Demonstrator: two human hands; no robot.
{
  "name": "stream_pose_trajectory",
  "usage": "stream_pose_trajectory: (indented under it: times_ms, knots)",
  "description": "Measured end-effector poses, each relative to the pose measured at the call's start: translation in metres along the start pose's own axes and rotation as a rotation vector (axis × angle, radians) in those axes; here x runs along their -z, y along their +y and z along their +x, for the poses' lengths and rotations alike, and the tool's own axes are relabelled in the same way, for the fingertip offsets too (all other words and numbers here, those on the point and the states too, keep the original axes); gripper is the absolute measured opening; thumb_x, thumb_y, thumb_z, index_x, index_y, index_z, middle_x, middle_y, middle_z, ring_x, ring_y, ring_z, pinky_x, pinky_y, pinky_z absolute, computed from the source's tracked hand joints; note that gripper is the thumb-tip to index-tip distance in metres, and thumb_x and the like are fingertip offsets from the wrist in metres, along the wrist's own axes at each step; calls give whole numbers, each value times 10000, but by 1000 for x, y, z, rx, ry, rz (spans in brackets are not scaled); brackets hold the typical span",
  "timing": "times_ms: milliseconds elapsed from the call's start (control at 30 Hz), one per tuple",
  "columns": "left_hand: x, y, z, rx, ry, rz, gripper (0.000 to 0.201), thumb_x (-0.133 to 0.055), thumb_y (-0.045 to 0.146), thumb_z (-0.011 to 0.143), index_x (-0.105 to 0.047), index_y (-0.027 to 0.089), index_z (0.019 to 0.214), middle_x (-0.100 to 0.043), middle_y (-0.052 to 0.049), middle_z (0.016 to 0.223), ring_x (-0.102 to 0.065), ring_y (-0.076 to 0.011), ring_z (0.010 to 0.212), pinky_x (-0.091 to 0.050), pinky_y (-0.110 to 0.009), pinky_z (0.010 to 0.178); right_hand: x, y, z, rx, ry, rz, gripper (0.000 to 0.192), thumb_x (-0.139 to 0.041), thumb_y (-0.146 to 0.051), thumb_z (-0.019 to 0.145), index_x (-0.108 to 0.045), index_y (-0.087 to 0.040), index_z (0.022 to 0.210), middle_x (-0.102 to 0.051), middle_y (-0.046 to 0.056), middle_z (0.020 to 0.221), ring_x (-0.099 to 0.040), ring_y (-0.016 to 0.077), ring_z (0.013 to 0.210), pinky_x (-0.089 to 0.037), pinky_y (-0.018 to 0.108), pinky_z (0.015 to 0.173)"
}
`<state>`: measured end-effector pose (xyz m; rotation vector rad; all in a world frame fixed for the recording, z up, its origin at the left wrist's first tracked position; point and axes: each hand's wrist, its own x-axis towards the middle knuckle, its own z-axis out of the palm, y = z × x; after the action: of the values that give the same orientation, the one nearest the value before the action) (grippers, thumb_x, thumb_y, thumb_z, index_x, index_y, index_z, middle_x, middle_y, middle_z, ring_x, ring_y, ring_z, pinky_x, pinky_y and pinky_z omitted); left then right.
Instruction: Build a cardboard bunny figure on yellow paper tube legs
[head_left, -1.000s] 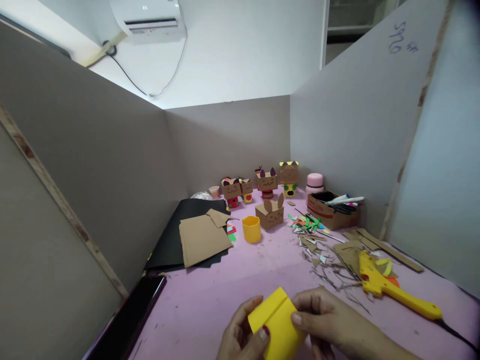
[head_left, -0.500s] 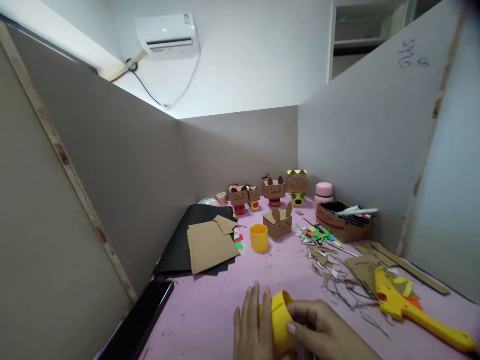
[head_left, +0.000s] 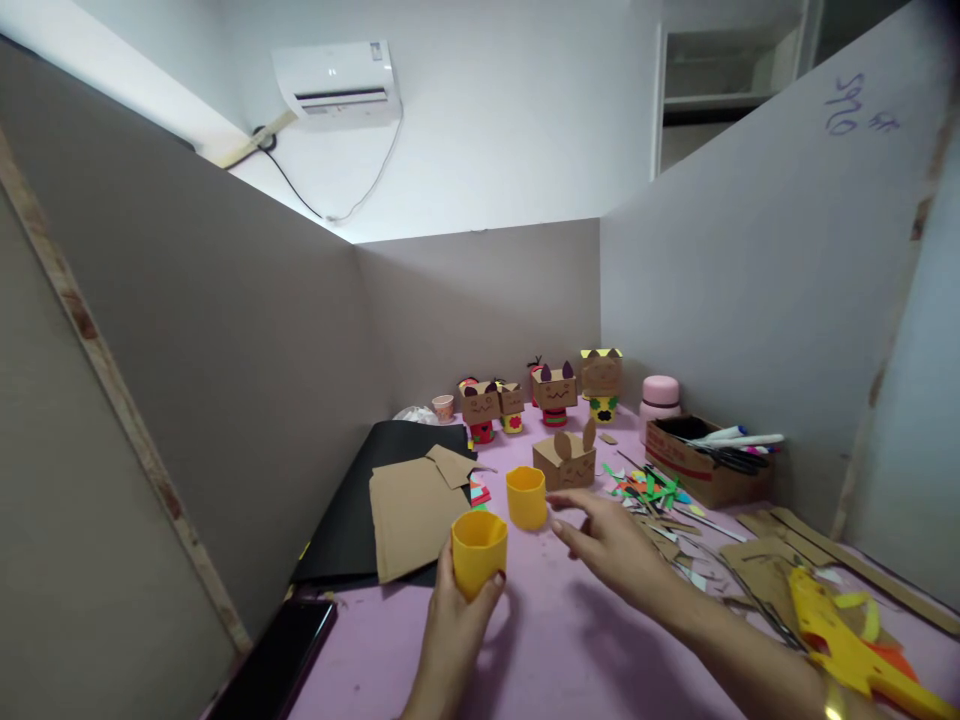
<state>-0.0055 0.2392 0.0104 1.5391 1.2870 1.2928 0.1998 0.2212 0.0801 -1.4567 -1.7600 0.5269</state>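
My left hand is wrapped round a yellow paper cylinder, holding it upright above the pink tabletop with its open end up. A second yellow paper cylinder stands on the table just beyond it. My right hand reaches out beside that second cylinder, thumb and fingers apart, with nothing in it. A small gap seems to lie between my fingertips and the cylinder. Behind stands a cardboard box head with two upright ears and a drawn face.
Cardboard sheets lie on black sheets at left, near a phone. At right are paper scraps, a yellow glue gun and a box of pens. Several cardboard-headed figures stand behind, beside a pink bottle.
My left hand has lifted the held cylinder forward and to the left, turning its opening up. My right hand has let go of it and moved forward to the standing cylinder.
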Motion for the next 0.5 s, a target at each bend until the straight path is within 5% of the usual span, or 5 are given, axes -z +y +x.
stream_pose_trajectory:
  times_ms: [133,267,500]
  knots:
    - [-1,-18,8,3,-3,120,812,-565,392,753,-214,69,1410,-383,-214,1423,-363,-308,1323,-250,-438,1108,-32,9,52,19,-8,-189,334,-634,-197,859,-573,-166,1185,-580,91,1256,-571,254,1102,-437,490,953]
    - [0,-28,2,-63,58,249,863,-537,423,784,-114,68,1447,-189,-205,1528,-176,-292,1414,-131,-454,1158,-47,19,75,2,-41,-238,172,-603,-295,901,-629,-171,1018,-639,53,1087,-612,216,986,-484,447,874]
    - [12,-16,-4,-149,181,209,766,-456,494,888,-73,169,1466,-112,-140,1561,-100,-239,1437,-128,-491,1165,1,27,26,134,-148,77,249,-531,-375,907,-619,-156,829,-632,19,790,-582,162,754,-445,282,681]
